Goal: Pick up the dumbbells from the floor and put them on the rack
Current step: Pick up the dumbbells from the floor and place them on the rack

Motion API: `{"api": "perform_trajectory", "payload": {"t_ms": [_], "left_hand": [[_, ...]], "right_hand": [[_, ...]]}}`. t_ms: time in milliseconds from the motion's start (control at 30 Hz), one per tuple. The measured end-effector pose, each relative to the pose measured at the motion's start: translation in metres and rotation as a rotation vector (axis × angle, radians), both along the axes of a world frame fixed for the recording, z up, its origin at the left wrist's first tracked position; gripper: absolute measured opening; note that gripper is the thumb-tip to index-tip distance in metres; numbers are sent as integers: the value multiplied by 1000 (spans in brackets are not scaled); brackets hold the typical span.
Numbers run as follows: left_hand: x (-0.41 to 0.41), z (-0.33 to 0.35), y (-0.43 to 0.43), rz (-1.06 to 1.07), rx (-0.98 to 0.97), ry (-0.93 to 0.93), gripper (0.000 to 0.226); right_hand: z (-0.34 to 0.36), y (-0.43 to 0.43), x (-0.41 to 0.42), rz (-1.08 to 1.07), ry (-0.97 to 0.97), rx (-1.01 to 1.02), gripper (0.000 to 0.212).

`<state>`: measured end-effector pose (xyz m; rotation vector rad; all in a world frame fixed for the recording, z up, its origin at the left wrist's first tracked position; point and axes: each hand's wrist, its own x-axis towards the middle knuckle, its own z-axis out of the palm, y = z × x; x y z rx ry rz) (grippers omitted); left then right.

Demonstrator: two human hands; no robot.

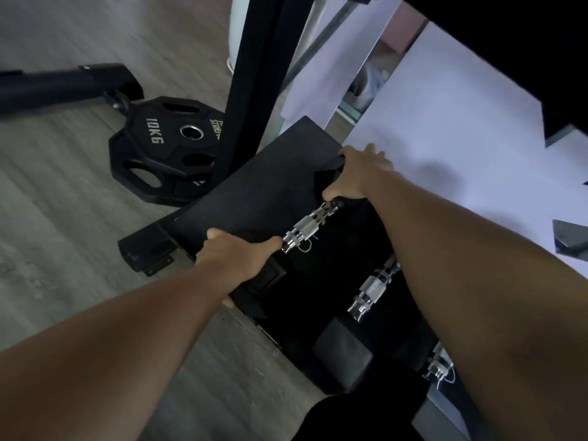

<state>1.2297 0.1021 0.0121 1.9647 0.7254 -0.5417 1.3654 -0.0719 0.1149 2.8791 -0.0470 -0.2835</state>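
A black dumbbell with a chrome knurled handle (307, 226) lies across the low black rack (254, 189). My left hand (237, 256) grips its near head, and my right hand (356, 176) grips its far head by the white wall. A second dumbbell's chrome handle (370, 289) rests on the rack just behind, partly hidden under my right forearm. Part of a third chrome handle (440, 366) shows lower right. The dumbbell heads are dark and hard to make out.
A black 10 KG weight plate (165, 148) lies on the grey wood floor to the left of the rack, against a black upright post (251, 81). A black bar with a wheel (63, 87) lies far left. White wall panels (445, 138) stand behind.
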Motion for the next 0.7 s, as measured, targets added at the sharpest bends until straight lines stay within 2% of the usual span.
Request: {"api": "perform_trajectory", "payload": {"t_ms": [167,233,300,400,533,700], "left_hand": [[-2,11,3,-71,-3,61,107],[-2,10,3,-114,97,61,113],[-3,9,4,-170,297,24,118],[2,8,7,-186,496,-151,108],[13,18,12,-98,471,-347,91],[15,33,13,11,389,-564,77]], "right_hand": [[-8,1,-2,-8,-68,46,99],[-11,1,-5,5,-90,56,97],[-13,2,-9,21,-105,54,96],[-11,6,-15,42,-119,39,91],[-11,16,-24,90,-216,84,78],[-13,32,-31,100,-366,288,62]]}}
